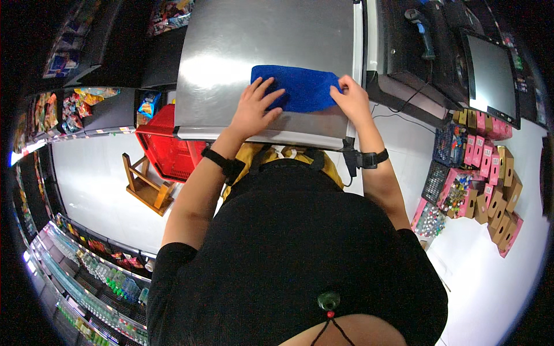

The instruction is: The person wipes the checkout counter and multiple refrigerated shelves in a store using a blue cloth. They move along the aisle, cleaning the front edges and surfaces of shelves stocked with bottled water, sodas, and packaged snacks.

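A blue cloth (303, 89), folded into a rough rectangle, lies on the shiny metal counter (219, 34) near its front edge. My left hand (257, 108) rests on the cloth's left end, fingers spread and flat. At the cloth's right end my right hand (351, 99) pinches the edge between thumb and forefinger. Dark bands circle both my wrists.
A red plastic basket (167, 147) and a wooden stool (144, 184) stand left of the counter. To the right are a barcode scanner (421, 32), a monitor (490, 72) and stacked pink and brown boxes (490, 179). Shelves of bottles (109, 277) line the lower left.
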Motion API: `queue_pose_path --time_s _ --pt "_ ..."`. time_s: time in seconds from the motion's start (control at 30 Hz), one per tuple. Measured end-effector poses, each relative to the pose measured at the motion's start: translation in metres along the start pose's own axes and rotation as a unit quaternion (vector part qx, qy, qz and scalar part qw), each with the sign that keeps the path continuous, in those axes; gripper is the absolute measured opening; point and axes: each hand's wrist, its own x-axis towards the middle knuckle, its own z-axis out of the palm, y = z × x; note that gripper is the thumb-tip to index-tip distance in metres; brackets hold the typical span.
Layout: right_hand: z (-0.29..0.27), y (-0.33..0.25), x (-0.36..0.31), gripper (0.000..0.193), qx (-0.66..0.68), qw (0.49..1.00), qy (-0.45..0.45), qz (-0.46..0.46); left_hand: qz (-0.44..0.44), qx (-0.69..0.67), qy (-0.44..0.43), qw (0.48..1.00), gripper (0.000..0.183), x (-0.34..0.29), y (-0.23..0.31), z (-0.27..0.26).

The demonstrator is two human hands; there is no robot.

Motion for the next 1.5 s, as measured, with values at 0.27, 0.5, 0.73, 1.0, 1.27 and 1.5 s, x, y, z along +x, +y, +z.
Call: queue_pose_path --time_s 0.27,0.5,0.73,1.0,1.27,1.5 --pt "0.063 -0.104 -0.022 0.047 0.101 0.971 -0.12 -0.182 -0.207 -0.263 0.153 0.93 0.041 -0.026 -0.033 -0.021" --pt "0.03 -0.008 -0.026 0.058 -0.171 0.962 -0.001 -0.214 -0.006 0.023 0.133 0.991 0.057 -0.011 -0.02 -0.019" --pt "0.025 0.059 -0.039 0.065 -0.308 0.94 0.026 -0.143 0.086 0.122 -0.032 0.988 0.068 0.029 0.002 0.027" --pt "0.029 0.073 -0.035 0.057 -0.297 0.94 0.046 -0.162 -0.015 0.157 0.006 0.987 0.066 0.012 -0.02 0.012" --pt "0.03 0.071 -0.035 0.055 -0.29 0.945 0.045 -0.143 -0.291 0.234 0.098 0.923 0.067 -0.039 -0.089 -0.037" --pt "0.028 0.068 -0.036 0.056 -0.288 0.947 0.039 -0.138 -0.364 0.211 0.125 0.898 0.071 -0.028 -0.106 -0.037"
